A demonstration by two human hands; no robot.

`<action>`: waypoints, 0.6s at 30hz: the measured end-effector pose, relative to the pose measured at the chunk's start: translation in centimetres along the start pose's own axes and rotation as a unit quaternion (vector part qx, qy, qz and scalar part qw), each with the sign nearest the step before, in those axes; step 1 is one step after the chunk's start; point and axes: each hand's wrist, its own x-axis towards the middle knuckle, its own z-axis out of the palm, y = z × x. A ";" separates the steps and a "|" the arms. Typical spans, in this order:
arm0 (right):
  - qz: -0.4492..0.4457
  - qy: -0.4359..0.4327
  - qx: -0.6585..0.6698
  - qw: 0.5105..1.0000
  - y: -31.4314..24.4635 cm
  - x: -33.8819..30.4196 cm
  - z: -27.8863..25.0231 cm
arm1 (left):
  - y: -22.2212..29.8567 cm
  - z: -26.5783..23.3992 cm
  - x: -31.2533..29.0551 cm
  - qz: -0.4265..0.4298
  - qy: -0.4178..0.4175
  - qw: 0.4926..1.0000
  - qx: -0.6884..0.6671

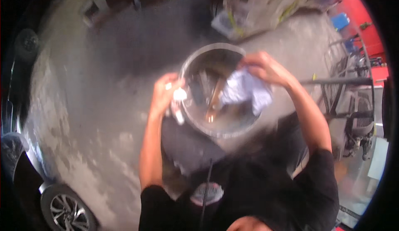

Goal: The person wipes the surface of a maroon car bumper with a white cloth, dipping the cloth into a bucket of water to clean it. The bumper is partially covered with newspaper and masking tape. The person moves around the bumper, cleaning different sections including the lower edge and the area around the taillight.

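My right hand (264, 67) is closed on a crumpled, pale bluish-white sheet (246, 90), either cloth or thin wrapping; blur hides which. The sheet hangs over the right side of a round, open-topped bin (216, 134) with a light rim. At the bin's left rim, my left hand (164, 93) has its fingers bent around a small white thing (180, 94), too smeared to name. Inside the bin lie a brownish strip-like piece (214, 100) and other dark and grey pieces I cannot make out.
A car wheel (68, 209) stands at the lower left beside a dark car body. At the far right-centre is a vehicle part covered in pale sheeting (266, 2) with yellow tape. A dark metal frame rack (343, 81) stands on the right. The grey floor (104, 118) is stained.
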 end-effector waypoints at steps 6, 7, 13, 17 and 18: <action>0.114 -0.117 -0.189 0.968 9.8 7.5 16.5 | 1.4 0.8 -1.8 -0.023 0.037 0.999 0.012; 0.117 -0.162 -0.183 0.963 12.0 7.5 19.1 | 1.4 1.1 -2.0 -0.027 0.050 0.998 0.013; 0.053 -0.402 -0.242 0.881 25.3 6.6 31.2 | 1.9 3.7 -2.6 -0.001 0.109 0.988 0.106; -0.033 -0.449 -0.243 0.859 21.2 11.6 31.5 | 2.7 5.6 -9.2 -0.021 0.256 0.926 0.275; 0.011 -0.371 -0.170 0.913 24.6 11.9 33.0 | 3.7 7.6 -9.9 -0.033 0.256 0.924 0.283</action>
